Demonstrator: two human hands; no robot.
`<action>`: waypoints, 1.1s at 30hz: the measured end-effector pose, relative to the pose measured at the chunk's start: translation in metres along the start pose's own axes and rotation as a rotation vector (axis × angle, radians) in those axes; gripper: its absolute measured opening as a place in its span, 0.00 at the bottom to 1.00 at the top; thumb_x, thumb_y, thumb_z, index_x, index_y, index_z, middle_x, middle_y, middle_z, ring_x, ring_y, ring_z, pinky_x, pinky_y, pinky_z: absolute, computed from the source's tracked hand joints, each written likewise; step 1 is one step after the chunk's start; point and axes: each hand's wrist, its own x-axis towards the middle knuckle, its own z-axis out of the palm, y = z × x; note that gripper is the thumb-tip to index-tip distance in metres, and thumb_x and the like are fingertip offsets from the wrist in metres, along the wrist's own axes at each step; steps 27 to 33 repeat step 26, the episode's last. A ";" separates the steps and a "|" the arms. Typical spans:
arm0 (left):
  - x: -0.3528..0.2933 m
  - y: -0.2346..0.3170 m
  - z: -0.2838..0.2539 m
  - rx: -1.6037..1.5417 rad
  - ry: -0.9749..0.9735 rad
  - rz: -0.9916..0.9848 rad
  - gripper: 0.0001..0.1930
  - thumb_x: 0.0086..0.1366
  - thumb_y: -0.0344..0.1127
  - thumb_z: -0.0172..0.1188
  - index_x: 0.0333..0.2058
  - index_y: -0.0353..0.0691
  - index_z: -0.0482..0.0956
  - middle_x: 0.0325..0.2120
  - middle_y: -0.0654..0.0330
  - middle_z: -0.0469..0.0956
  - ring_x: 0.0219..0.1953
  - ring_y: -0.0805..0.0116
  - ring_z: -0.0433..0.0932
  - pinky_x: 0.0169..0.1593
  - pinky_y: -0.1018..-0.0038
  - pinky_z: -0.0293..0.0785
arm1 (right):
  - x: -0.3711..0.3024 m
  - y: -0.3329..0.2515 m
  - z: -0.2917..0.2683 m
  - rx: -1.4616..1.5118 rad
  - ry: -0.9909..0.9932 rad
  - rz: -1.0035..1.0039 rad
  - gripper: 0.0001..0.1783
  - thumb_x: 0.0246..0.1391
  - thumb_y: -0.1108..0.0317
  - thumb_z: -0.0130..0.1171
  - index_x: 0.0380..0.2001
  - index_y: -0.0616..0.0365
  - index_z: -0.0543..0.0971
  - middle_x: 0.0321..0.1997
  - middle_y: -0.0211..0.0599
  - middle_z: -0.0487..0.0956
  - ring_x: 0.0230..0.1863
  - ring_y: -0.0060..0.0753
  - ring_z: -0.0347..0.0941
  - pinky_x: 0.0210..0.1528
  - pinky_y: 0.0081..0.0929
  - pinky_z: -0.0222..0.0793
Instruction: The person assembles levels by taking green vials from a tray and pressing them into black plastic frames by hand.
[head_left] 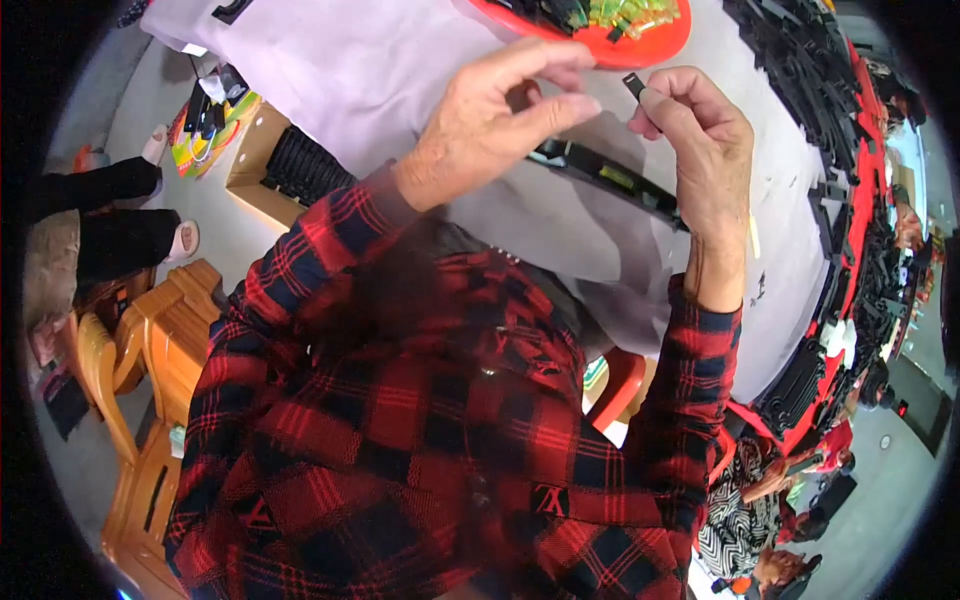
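Note:
My right hand [700,125] pinches a small flat black piece [634,85] between thumb and fingertips, its end sticking out toward the left. My left hand [505,105] hovers to the left of it, thumb and fingers apart and slightly blurred, with nothing seen in them. Below and between the hands, a long black strip-shaped part [655,196] lies slanting on the grey-white tabletop cloth [600,245]; a small yellow-green piece sits at its middle. Just beyond the hands is a red tray [660,42] holding black parts and yellow-green pieces [632,14].
Long black parts [780,70] lie heaped along the table's right side, over a red edge [862,200]. At left, a cardboard box [255,150] holds stacked black parts, near wooden chairs [170,330]. Other people [750,500] sit at lower right; another person's legs [120,200] show at left.

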 end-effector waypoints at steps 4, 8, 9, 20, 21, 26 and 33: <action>-0.005 0.021 0.007 -0.013 -0.056 -0.036 0.18 0.68 0.27 0.62 0.57 0.36 0.77 0.40 0.66 0.78 0.41 0.81 0.75 0.45 0.82 0.73 | -0.024 -0.002 0.010 0.059 -0.028 0.099 0.03 0.59 0.74 0.57 0.33 0.62 0.79 0.30 0.25 0.79 0.32 0.15 0.75 0.38 0.16 0.70; -0.012 0.019 0.011 -0.001 -0.130 -0.034 0.16 0.69 0.26 0.61 0.55 0.36 0.77 0.38 0.67 0.78 0.40 0.82 0.75 0.44 0.83 0.73 | -0.038 0.002 0.025 0.166 -0.012 0.072 0.02 0.61 0.76 0.57 0.34 0.63 0.78 0.31 0.24 0.78 0.32 0.14 0.74 0.38 0.15 0.71; -0.013 0.020 0.011 0.003 -0.124 -0.031 0.15 0.69 0.26 0.61 0.54 0.35 0.78 0.37 0.67 0.78 0.39 0.82 0.75 0.44 0.83 0.73 | -0.042 0.004 0.025 0.203 -0.012 0.060 0.04 0.61 0.74 0.59 0.37 0.63 0.79 0.32 0.25 0.79 0.33 0.14 0.75 0.38 0.16 0.71; -0.020 0.022 0.017 -0.043 -0.037 -0.065 0.09 0.69 0.25 0.61 0.46 0.31 0.81 0.34 0.63 0.82 0.35 0.78 0.80 0.40 0.81 0.78 | -0.080 0.014 0.016 0.182 0.369 0.131 0.04 0.60 0.73 0.65 0.37 0.61 0.83 0.30 0.26 0.80 0.26 0.13 0.69 0.28 0.13 0.64; -0.021 0.022 0.019 -0.039 -0.038 -0.060 0.09 0.69 0.24 0.61 0.46 0.31 0.81 0.34 0.63 0.82 0.35 0.78 0.81 0.39 0.82 0.78 | -0.082 0.015 0.018 0.196 0.355 0.125 0.04 0.60 0.73 0.65 0.37 0.60 0.83 0.29 0.25 0.79 0.25 0.13 0.68 0.28 0.13 0.63; -0.027 0.022 0.024 -0.026 -0.085 -0.106 0.08 0.69 0.24 0.60 0.46 0.33 0.82 0.36 0.63 0.82 0.36 0.76 0.82 0.40 0.83 0.79 | -0.086 0.017 0.033 0.234 0.352 0.178 0.03 0.61 0.72 0.65 0.37 0.59 0.83 0.28 0.23 0.79 0.24 0.12 0.69 0.26 0.12 0.64; -0.027 0.022 0.024 -0.026 -0.085 -0.106 0.08 0.69 0.24 0.60 0.46 0.33 0.82 0.36 0.63 0.82 0.36 0.76 0.82 0.40 0.83 0.79 | -0.086 0.017 0.033 0.234 0.352 0.178 0.03 0.61 0.72 0.65 0.37 0.59 0.83 0.28 0.23 0.79 0.24 0.12 0.69 0.26 0.12 0.64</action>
